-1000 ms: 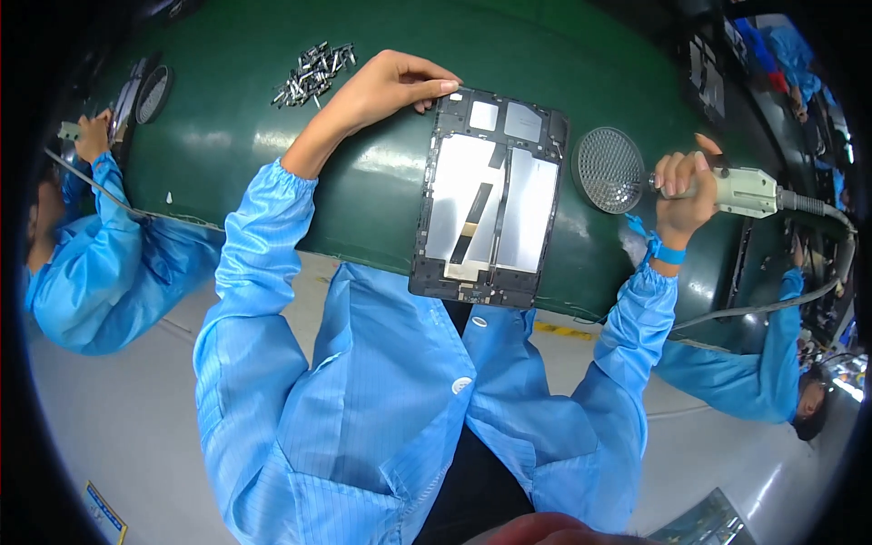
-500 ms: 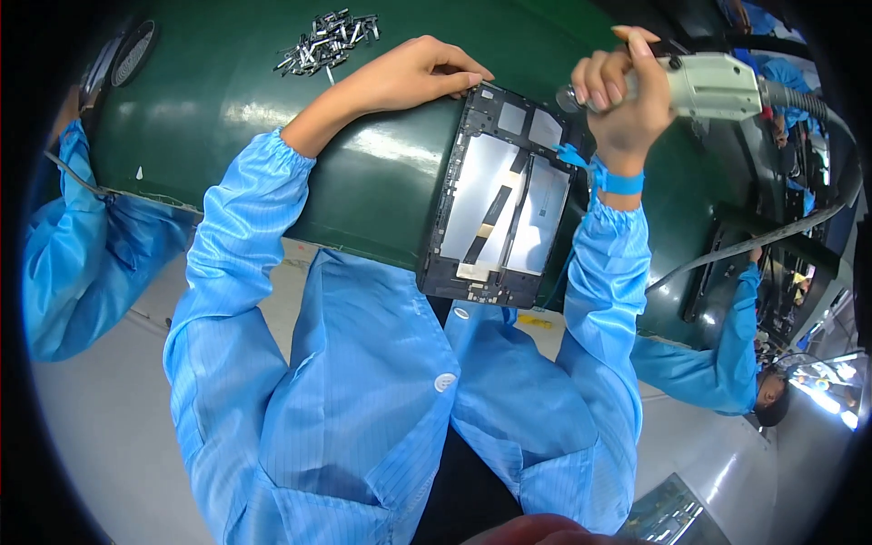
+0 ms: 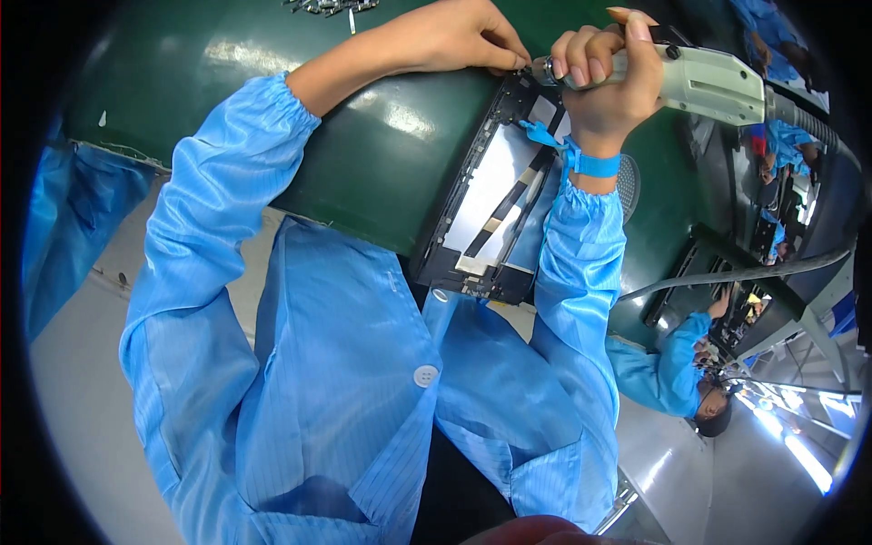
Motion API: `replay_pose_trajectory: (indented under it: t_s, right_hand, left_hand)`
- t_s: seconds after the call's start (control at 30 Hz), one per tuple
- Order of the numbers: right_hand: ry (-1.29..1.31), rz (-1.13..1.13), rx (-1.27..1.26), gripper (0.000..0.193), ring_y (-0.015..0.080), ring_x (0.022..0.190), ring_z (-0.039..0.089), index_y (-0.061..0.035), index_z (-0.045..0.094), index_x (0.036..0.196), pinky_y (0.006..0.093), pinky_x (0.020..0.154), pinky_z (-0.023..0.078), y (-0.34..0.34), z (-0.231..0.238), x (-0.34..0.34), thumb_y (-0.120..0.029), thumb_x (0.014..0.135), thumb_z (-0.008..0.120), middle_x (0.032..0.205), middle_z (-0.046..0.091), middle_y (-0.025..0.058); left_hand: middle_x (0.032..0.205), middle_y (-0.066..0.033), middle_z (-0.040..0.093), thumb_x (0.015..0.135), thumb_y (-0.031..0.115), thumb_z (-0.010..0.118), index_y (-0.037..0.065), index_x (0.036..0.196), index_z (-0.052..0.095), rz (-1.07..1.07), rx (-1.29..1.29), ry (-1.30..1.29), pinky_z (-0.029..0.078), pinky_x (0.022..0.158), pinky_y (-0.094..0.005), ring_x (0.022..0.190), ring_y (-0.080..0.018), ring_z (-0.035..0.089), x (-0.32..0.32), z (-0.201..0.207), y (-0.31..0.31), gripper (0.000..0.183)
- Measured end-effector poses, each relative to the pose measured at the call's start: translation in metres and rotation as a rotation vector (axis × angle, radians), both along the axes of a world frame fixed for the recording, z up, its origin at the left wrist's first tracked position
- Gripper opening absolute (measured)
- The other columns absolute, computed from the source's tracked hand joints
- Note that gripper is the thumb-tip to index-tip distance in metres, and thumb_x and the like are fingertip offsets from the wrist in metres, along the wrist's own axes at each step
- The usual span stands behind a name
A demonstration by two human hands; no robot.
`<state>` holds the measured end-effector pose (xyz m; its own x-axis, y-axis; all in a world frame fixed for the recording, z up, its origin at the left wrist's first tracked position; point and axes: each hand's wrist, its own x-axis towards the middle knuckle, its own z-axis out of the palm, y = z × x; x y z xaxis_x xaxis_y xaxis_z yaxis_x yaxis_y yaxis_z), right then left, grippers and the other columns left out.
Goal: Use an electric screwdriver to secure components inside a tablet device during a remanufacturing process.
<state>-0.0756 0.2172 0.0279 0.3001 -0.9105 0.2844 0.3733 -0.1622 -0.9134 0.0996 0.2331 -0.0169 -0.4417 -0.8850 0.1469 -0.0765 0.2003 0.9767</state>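
My right hand (image 3: 607, 86) is wrapped around a pale electric screwdriver (image 3: 713, 84), held level, its metal nose pointing left. A blue strap (image 3: 595, 165) circles that wrist. The thumb and fingers of my left hand (image 3: 468, 36) are pinched together at the nose, by the far corner of an opened tablet (image 3: 472, 259). Whatever is in the pinch is too small to make out. The tablet shows a black frame, silvery plates and a dark ribbon cable (image 3: 498, 213). My right hand and wrist cover its far right part.
Small dark and silvery parts (image 3: 329, 4) lie heaped at the far edge of the green table (image 3: 363, 173). A round mesh object (image 3: 628, 186) is right of my wrist. A grey cable (image 3: 745, 272) runs on the right. Another person (image 3: 668, 372) sits on the right, one in blue on the left.
My right hand has brought the screwdriver left and down to the tablet's far corner, its nose now beside my left fingertips. The view has shifted, and the tablet looks narrower and more slanted.
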Motion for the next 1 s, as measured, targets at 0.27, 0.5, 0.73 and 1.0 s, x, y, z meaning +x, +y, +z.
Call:
replay_pose_trajectory:
  t_s: [0.27, 0.5, 0.73, 1.0]
  right_hand:
    - [0.095, -0.036, -0.097, 0.033, 0.0139, 0.044, 0.037, -0.0004, 0.057, 0.098, 0.0339, 0.045, 0.038, -0.013, -0.016, -0.003, -0.032, 0.097, 0.048, 0.053, 0.03, 0.0008]
    - [0.063, -0.051, -0.068, 0.032, 0.0142, 0.044, 0.036, -0.0004, 0.057, 0.099, 0.0342, 0.045, 0.038, -0.016, -0.021, -0.01, -0.031, 0.097, 0.047, 0.054, 0.03, 0.0005]
    - [0.053, -0.037, -0.067, 0.033, 0.0147, 0.043, 0.036, -0.0004, 0.058, 0.098, 0.0346, 0.046, 0.039, -0.017, -0.024, -0.014, -0.031, 0.098, 0.045, 0.054, 0.03, 0.0006]
    - [0.071, -0.021, -0.08, 0.036, 0.015, 0.043, 0.036, 0.0, 0.057, 0.097, 0.0349, 0.045, 0.039, -0.02, -0.026, -0.018, -0.033, 0.098, 0.043, 0.053, 0.03, 0.001]
  left_hand:
    - [0.083, -0.0166, 0.074, 0.085, 0.013, 0.067, -0.001, 0.1, 0.073, 0.01, 0.016, -0.018, 0.052, 0.068, -0.0311, 0.07, -0.0166, 0.067, -0.001, -0.011, -0.004, 0.021]
    - [0.085, -0.0175, 0.073, 0.085, 0.014, 0.067, -0.001, 0.1, 0.073, 0.012, 0.025, -0.046, 0.052, 0.07, -0.0328, 0.072, -0.0196, 0.069, -0.002, -0.009, -0.003, 0.021]
    - [0.084, -0.0186, 0.073, 0.085, 0.015, 0.067, -0.002, 0.099, 0.072, -0.003, -0.006, -0.027, 0.052, 0.071, -0.0344, 0.073, -0.0223, 0.069, -0.003, -0.014, -0.003, 0.022]
    - [0.082, -0.0188, 0.072, 0.084, 0.015, 0.068, -0.003, 0.097, 0.072, -0.003, -0.009, -0.018, 0.052, 0.069, -0.0342, 0.07, -0.0217, 0.068, -0.006, -0.019, -0.004, 0.022]
